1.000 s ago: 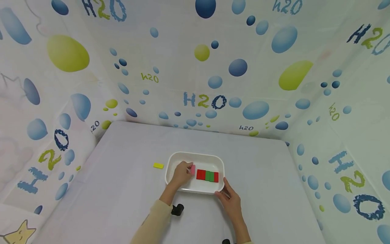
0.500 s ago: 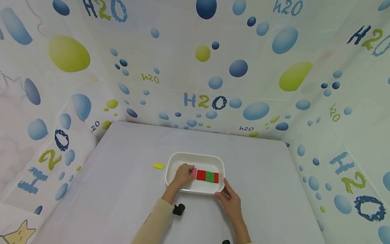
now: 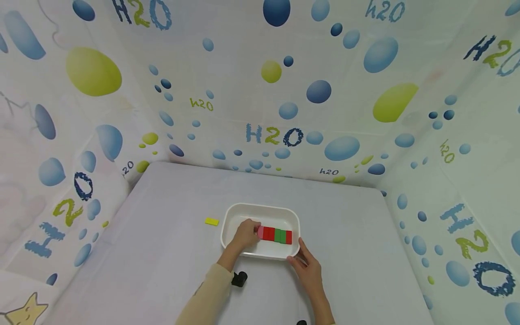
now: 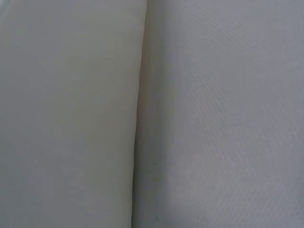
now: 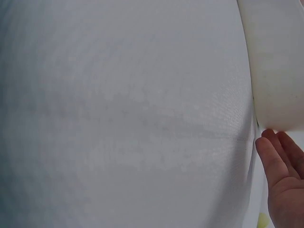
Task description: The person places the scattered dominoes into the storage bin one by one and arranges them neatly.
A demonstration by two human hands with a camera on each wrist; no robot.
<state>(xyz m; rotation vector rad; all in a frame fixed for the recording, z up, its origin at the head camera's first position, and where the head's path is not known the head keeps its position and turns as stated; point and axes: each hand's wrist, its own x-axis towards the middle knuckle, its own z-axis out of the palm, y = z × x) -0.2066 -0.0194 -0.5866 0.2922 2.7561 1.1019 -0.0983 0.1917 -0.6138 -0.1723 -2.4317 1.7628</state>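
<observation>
Inside a white tray point(image 3: 260, 206), my left hand point(image 3: 245, 235) pinches a small pink block point(image 3: 261, 232), partly hidden by the fingers. The pink block is at the left end of a row, against a red block point(image 3: 268, 233). Further right in that row come a green block point(image 3: 280, 235) and a red end block point(image 3: 289, 237). My right hand point(image 3: 309, 269) touches the tray's near right corner from outside with extended fingers. In the right wrist view, fingertips of the right hand point(image 5: 287, 194) meet the pale tray wall point(image 5: 280, 66).
A yellow block point(image 3: 211, 221) lies on the white-covered table point(image 3: 162, 253), left of the tray. A black object point(image 3: 239, 279) shows beside the left sleeve point(image 3: 209, 291). Patterned sheets point(image 3: 227, 85) stand around the table. The left wrist view shows only pale surfaces.
My left hand has shifted slightly right with the pink block, closing the gap to the red block. The right hand stays at the tray corner.
</observation>
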